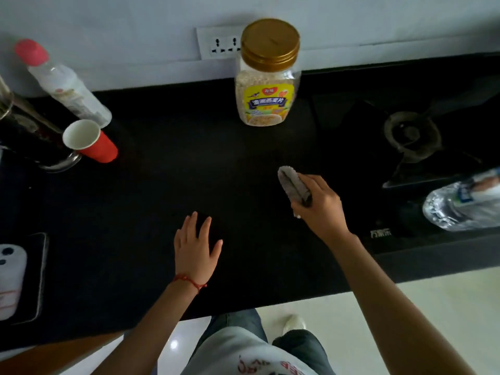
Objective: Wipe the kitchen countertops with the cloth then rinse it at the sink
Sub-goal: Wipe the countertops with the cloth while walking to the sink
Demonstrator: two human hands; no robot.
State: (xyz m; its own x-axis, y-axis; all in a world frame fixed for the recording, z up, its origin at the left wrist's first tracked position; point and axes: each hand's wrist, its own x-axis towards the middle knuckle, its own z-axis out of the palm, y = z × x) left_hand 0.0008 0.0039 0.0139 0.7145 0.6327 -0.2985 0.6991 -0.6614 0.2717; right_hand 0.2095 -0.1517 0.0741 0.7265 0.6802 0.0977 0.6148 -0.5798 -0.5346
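Observation:
My right hand (322, 205) grips a folded grey cloth (290, 182) and presses it on the black countertop (162, 185), just left of the gas hob. The cloth's free end sticks out past my fingers toward the wall. My left hand (196, 247) lies flat on the countertop near its front edge, fingers spread, holding nothing; a red string circles its wrist. No sink is in view.
A gold-lidded oat jar (267, 74) stands at the back by a wall socket (219, 43). A red paper cup (90, 140), a pink-capped bottle (62, 82) and a metal pot (24, 131) crowd the left. A gas burner (411, 135) and plastic water bottle (460, 207) sit right. A phone (10, 280) lies far left.

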